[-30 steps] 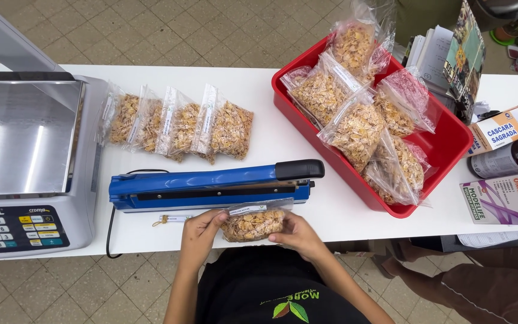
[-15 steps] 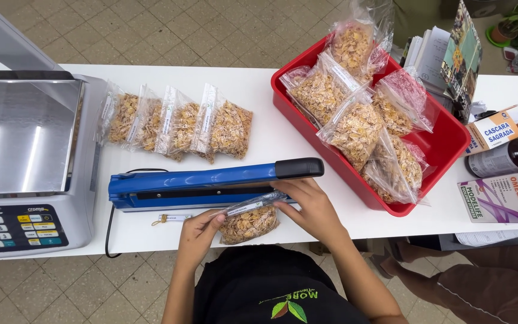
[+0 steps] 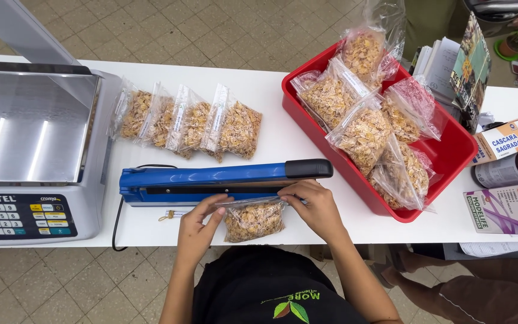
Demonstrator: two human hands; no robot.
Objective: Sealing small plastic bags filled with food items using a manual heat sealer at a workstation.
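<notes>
A small clear bag of flakes [image 3: 253, 218] lies at the front edge of the white table [image 3: 271, 141], its open top slid under the blue heat sealer [image 3: 211, 180]. My left hand [image 3: 201, 219] pinches the bag's left top corner. My right hand [image 3: 316, 207] holds the right top corner, just below the sealer's black handle [image 3: 309, 168]. The sealer's arm is down over the bag's mouth.
Several sealed flake bags [image 3: 187, 120] lie in a row behind the sealer. A red tray [image 3: 451, 156] at the right holds more filled bags. A steel weighing scale [image 3: 31, 150] stands at the left. Boxes, a dark bottle [image 3: 511, 168] and papers crowd the far right.
The bag has moved up from the table's edge, its top now under the sealer. Both hands rose with it and my right hand reached toward the handle end.
</notes>
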